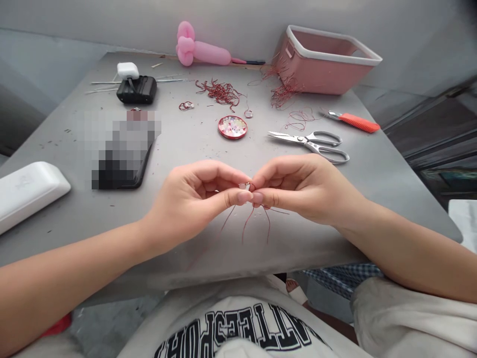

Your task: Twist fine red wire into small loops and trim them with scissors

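My left hand (197, 191) pinches a small white bead-like piece (244, 186) between thumb and forefinger, above the near part of the table. Close against it, my right hand (301, 186) pinches dark red cord (254, 186) joined to that piece. Several loose cord ends (244, 228) hang below the fingertips. Beyond the hands lies a round red-rimmed dish of pale beads (232, 127). Silver scissors (311, 144) rest open-bladed to its right. My fingers partly cover the piece and the cord.
Red cord scraps (221, 93) lie at the back, before a pink basket (331, 64). A red-handled cutter (354, 122) sits at the right. On the left are a phone (122, 169), a black device (136, 90) and a white case (32, 194). A pink balloon (208, 52) lies behind.
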Demonstrator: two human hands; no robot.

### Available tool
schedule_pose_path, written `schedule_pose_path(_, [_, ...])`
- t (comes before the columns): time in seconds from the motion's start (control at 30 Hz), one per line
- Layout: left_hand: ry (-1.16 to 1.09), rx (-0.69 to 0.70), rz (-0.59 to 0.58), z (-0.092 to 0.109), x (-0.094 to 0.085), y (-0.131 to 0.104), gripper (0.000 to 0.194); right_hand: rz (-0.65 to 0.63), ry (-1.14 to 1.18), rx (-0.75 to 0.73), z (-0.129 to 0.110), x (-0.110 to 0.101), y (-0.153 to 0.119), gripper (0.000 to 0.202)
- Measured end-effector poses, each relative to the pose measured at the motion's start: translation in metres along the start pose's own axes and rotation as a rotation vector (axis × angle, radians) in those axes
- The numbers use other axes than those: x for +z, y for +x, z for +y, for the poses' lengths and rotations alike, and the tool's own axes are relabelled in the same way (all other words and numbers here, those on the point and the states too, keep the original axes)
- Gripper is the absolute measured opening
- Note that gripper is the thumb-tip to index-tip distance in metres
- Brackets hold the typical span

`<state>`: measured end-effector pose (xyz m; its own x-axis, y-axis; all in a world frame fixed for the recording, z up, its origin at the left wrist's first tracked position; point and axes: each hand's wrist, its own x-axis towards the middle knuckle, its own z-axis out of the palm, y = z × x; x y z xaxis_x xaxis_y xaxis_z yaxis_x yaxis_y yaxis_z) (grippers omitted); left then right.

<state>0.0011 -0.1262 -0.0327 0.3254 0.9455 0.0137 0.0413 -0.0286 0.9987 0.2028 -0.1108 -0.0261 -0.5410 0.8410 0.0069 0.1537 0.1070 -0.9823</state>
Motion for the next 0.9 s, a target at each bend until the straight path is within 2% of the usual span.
schedule_pose_path(0.1, [0.0, 0.003, 0.016, -0.001, 0.001, -0.001, 0.019, 0.02, -0.033, -0.009, 0.0, 0.002, -0.001, 0.012])
schedule_pose_path(0.2, [0.043, 0.004, 0.018, -0.002, 0.002, -0.002, 0.018, 0.074, -0.175, -0.058, -0.001, 0.009, -0.003, 0.009])
schedule_pose_path(0.37, [0.107, 0.054, -0.006, -0.007, 0.004, 0.0, 0.01, 0.226, -0.594, -0.286, 0.003, 0.02, -0.007, 0.016])
schedule_pose_path(0.43, [0.115, 0.088, 0.003, -0.008, 0.005, 0.001, 0.009, 0.26, -0.651, -0.318, 0.004, 0.02, -0.007, 0.016])
schedule_pose_path(0.53, [0.096, 0.113, 0.023, -0.009, 0.004, 0.002, 0.011, 0.175, -0.427, -0.207, 0.004, 0.013, -0.005, 0.009])
schedule_pose_path(0.6, [0.075, 0.121, 0.039, -0.008, 0.003, 0.002, 0.009, 0.024, -0.119, -0.067, 0.004, 0.005, -0.002, 0.005])
schedule_pose_path(0.67, [0.041, 0.13, 0.038, -0.008, 0.002, 0.003, 0.009, -0.118, 0.166, 0.081, 0.005, -0.004, 0.003, 0.009])
schedule_pose_path(0.73, [0.002, 0.135, 0.02, -0.007, 0.002, 0.003, 0.009, -0.211, 0.353, 0.194, 0.008, -0.009, 0.007, 0.011])
schedule_pose_path(0.8, [-0.028, 0.133, 0.01, -0.007, 0.002, 0.003, 0.01, -0.262, 0.451, 0.26, 0.011, -0.012, 0.01, 0.011])
schedule_pose_path(0.9, [-0.072, 0.113, 0.006, -0.006, 0.002, 0.004, 0.012, -0.262, 0.465, 0.251, 0.016, -0.011, 0.012, 0.011])
